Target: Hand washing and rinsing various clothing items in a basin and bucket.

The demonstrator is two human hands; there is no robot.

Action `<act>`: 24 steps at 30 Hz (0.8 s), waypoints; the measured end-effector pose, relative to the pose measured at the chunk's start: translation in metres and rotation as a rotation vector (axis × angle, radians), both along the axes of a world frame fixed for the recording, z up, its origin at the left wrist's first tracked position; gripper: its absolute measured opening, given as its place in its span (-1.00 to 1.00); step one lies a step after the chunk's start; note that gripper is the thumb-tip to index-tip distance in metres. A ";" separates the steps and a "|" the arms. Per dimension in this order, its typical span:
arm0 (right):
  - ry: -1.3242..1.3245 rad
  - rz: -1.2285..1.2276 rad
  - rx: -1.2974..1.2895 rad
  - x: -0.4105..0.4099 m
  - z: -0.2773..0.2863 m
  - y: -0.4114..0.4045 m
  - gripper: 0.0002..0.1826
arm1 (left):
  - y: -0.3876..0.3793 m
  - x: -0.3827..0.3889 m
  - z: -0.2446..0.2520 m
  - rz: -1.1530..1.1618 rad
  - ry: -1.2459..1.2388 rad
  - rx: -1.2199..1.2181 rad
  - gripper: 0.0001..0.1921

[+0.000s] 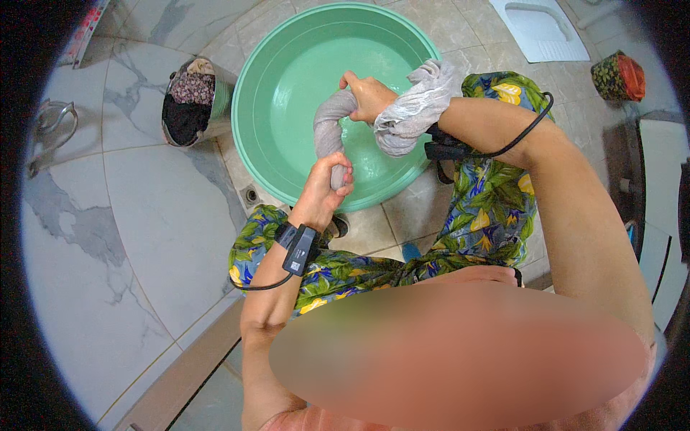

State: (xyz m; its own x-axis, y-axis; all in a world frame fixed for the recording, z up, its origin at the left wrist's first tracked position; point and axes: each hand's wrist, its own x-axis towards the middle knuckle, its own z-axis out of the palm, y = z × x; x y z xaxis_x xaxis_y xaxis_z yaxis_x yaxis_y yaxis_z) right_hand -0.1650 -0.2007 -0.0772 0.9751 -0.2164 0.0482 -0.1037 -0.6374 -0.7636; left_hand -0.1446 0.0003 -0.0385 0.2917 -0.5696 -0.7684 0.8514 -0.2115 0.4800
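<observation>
A wet grey cloth (328, 121), twisted into a thick rope, bends in an arch between my two hands. My left hand (328, 183) is clenched around its lower end. Higher up, my right hand (372, 99) grips the other end between thumb and fingers. A pale, bunched length of cloth (418, 110) wraps over my right wrist; whether it is one piece with the twisted part is hidden by the hand. Beneath both hands stands a large round green plastic basin (285, 70), its bottom wet and shiny.
Left of the basin, a bucket (220, 102) holds dark and patterned cloths. A floor drain (250, 196) lies near the basin's lower left rim. A squat toilet (542, 29) is at upper right, with a small patterned bin (617, 78) below it. A metal tap (56, 121) juts from the left wall.
</observation>
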 end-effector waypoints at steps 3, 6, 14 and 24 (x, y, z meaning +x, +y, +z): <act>-0.061 -0.029 -0.002 0.002 -0.002 0.002 -0.39 | -0.002 0.001 0.003 -0.001 0.039 -0.022 -0.91; -0.098 -0.053 -0.022 0.006 -0.003 0.000 -0.40 | -0.007 0.006 0.002 0.008 0.053 -0.029 -0.90; -0.136 -0.064 0.012 0.006 -0.002 0.000 -0.42 | -0.011 0.007 0.003 0.075 0.122 -0.052 -0.86; 0.072 -0.131 -0.110 0.014 -0.015 -0.007 -0.36 | -0.006 0.034 -0.015 -0.079 -0.054 -0.012 -0.89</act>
